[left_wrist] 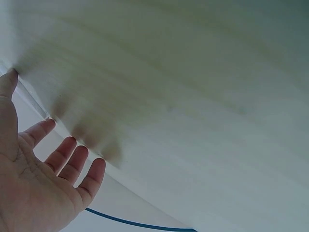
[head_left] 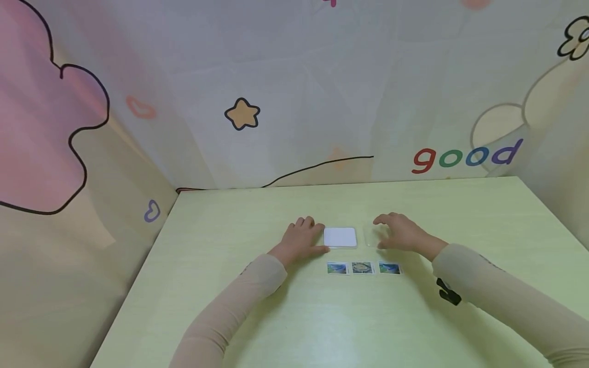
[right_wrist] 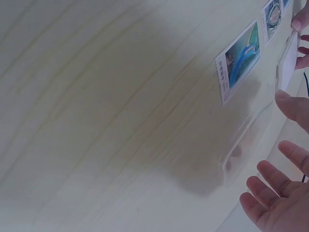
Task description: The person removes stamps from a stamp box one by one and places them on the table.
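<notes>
A flat white rectangular box (head_left: 340,237) lies on the table. My left hand (head_left: 302,239) holds it at its left end, thumb at the near corner and index finger at the far one; in the left wrist view the other fingers of this hand (left_wrist: 43,179) are spread, tips at the table. To the right lies a clear plastic lid-like piece (right_wrist: 246,145), faint in the head view. My right hand (head_left: 401,233) is beside and partly over it, fingers loosely bent and apart, gripping nothing. Three stamps lie nearer: left (head_left: 338,268), middle (head_left: 363,268) and right (head_left: 389,268).
The pale wood-grain table (head_left: 257,317) meets a printed cloth backdrop (head_left: 299,102) at its far edge and left side. A black strap-like piece (head_left: 448,292) hangs under the right sleeve (head_left: 497,291).
</notes>
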